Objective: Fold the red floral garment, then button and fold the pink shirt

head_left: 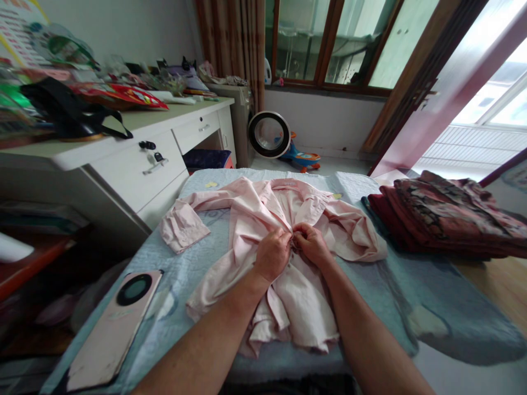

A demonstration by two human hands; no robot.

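Observation:
A pale pink shirt [251,219] is spread over a light blue quilted cover [370,307], its collar at the far side and its sleeves out to left and right. My left hand [275,249] pinches the front edge at mid-chest. Right beside it, my right hand [313,244] grips the other front edge, fingertips almost touching those of the left. Small dark dots like buttons show just below the fingers. Whatever lies between the fingertips is hidden. The hem is rumpled between my forearms.
A phone [117,329] in a pale pink case lies at the left. Folded dark red patterned textiles [444,214] are stacked at the right. A white desk [144,164] with cluttered items, a washing machine [269,134] and a blue-orange ride-on toy [302,156] stand beyond.

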